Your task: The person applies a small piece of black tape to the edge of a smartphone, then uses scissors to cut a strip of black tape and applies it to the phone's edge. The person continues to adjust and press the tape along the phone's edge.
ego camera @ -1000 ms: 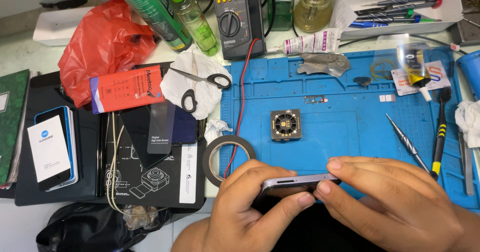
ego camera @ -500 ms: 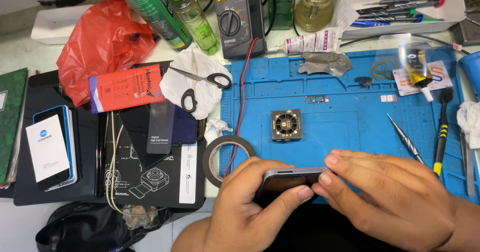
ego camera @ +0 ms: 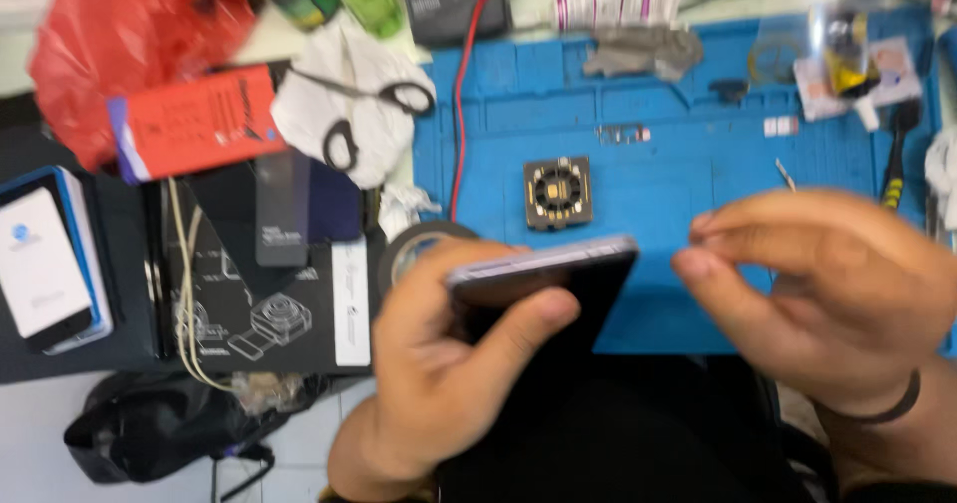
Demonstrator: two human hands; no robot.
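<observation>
Now my right hand (ego camera: 827, 294) has lifted off the phone (ego camera: 543, 274), fingers loosely curled and empty; only my left hand (ego camera: 449, 363) still grips it above the blue mat (ego camera: 658, 114).

R hand (ego camera: 827, 294) let go of phone (ego camera: 543, 274); L hand (ego camera: 449, 363) holds alone.

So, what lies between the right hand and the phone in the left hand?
In the head view, only bare blue mat shows between the right hand and the phone.

Repair workshop — blue work mat (ego camera: 668, 304), multimeter (ego camera: 449, 0), scissors (ego camera: 364, 114)
</observation>
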